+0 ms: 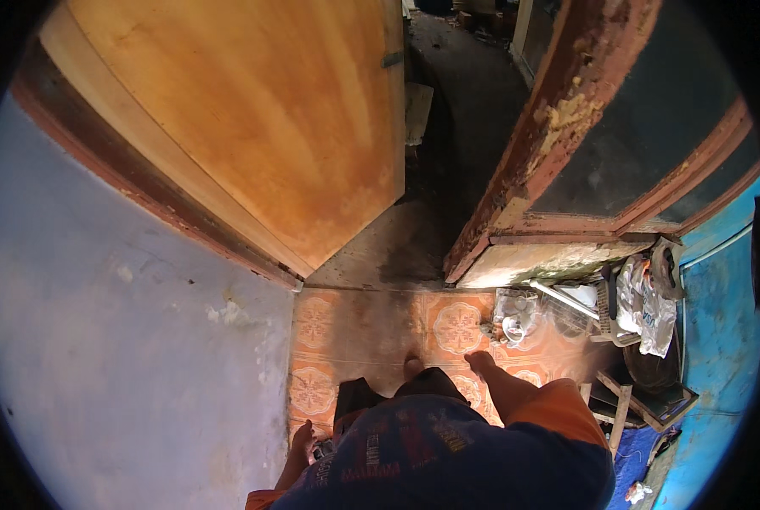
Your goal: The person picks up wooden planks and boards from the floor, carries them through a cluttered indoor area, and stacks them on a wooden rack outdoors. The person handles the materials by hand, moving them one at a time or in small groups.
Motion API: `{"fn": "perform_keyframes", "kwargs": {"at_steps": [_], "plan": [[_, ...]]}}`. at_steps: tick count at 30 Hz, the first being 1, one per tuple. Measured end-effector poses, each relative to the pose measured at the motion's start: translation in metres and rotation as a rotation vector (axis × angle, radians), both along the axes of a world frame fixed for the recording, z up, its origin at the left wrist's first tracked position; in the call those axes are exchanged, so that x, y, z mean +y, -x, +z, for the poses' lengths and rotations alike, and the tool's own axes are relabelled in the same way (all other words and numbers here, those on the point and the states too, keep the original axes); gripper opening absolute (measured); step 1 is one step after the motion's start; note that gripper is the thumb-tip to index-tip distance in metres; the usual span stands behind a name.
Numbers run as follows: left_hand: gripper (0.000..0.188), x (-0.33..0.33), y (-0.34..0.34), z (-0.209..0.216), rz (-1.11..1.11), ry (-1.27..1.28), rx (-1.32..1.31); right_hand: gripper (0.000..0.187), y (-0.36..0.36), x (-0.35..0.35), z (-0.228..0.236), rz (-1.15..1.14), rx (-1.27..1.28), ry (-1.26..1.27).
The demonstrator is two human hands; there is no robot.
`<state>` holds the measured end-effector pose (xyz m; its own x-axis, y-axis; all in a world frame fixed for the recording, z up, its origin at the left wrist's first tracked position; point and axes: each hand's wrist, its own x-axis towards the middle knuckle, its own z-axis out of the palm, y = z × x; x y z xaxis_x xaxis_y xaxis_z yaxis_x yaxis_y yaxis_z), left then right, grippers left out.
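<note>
Partly sunlit orange tiles (448,325) meet a lavender wall (133,297) and a dim, perhaps concrete, doorway floor (367,253).

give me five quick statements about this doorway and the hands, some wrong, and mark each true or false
1. The wooden door stands open. True.
2. The floor is plain grey. False: the tiles are orange with pale patterns.
3. The left hand is nearer the lavender wall than the blue wall. True.
4. The right hand is gripping the door. False: it shows over the tiles, apart from the door.
5. The clear plastic bag is on the left side of the picture. False: it is on the right, near the blue wall.
</note>
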<state>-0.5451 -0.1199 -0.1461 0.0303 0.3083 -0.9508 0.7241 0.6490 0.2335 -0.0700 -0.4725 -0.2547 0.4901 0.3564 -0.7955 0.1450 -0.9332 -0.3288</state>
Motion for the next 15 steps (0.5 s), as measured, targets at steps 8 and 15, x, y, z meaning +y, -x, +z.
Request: {"fn": "perform_keyframes", "kwargs": {"at_steps": [8,15], "plan": [[0.059,0.064,-0.083,-0.036,0.168,0.023,-0.056,0.025,-0.085,0.128,0.019,-0.248,-0.049,-0.257],[0.044,0.211,-0.189,-0.091,0.136,0.17,-0.177,0.027,-0.163,0.186,0.053,0.182,-0.068,0.053]]}}
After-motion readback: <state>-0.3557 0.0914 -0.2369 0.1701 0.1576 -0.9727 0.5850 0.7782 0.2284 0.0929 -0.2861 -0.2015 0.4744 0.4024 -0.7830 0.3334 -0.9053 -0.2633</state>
